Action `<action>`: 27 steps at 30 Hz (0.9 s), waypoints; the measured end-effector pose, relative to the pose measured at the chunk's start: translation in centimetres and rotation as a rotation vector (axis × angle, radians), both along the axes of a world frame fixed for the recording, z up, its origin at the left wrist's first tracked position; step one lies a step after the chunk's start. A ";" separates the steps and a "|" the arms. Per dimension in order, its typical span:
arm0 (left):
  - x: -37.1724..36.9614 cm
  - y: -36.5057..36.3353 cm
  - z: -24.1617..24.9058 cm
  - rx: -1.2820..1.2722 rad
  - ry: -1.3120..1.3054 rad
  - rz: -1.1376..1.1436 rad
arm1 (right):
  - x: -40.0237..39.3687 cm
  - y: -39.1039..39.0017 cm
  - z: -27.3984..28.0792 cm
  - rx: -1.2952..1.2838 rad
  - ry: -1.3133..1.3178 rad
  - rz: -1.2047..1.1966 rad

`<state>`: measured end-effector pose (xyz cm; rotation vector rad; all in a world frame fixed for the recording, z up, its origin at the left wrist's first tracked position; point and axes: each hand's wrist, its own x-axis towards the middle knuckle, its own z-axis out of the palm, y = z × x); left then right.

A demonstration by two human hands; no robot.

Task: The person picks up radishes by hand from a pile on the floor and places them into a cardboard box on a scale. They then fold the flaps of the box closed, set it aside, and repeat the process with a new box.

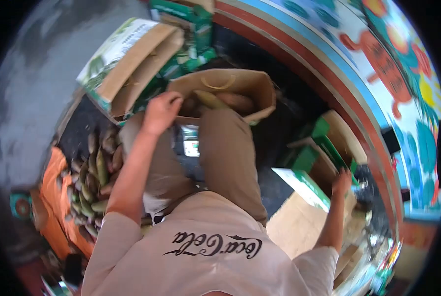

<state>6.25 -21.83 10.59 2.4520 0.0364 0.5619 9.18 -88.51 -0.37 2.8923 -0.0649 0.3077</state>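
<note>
Head view: paper bag (223, 81) before knees; some roots (210, 100) inside, so part-filled by look. Many more in pile (89, 185) beside orange sheet (57, 192). Left hand (161, 113) at bag's left edge, fingers curled; cannot tell if gripping. Right hand (342, 182) by green carton (321, 165); blurred, grip unclear. Bag bottom hidden, exact count unreadable; pile partly behind left arm (131, 172).

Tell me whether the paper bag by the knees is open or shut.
Open. The mouth of the paper bag gapes wide, and a long greenish vegetable shows inside.
</note>
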 end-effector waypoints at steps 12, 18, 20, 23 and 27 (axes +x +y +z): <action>0.0 -0.9 -0.2 -0.078 0.012 0.066 | -3.0 0.2 8.0 0.182 0.065 0.229; -0.1 -2.0 -0.2 -0.313 -0.062 -0.014 | -4.2 -1.8 17.7 0.836 -0.357 0.143; -0.5 -3.6 0.0 -0.488 -0.072 -0.110 | -4.6 5.8 25.9 0.451 -0.406 0.100; -2.9 -7.3 4.6 -0.640 0.064 -0.416 | -0.4 9.2 31.4 0.471 -0.560 0.164; -3.1 -11.0 8.0 -0.822 0.140 -0.734 | 6.3 17.4 36.1 0.287 -0.840 0.369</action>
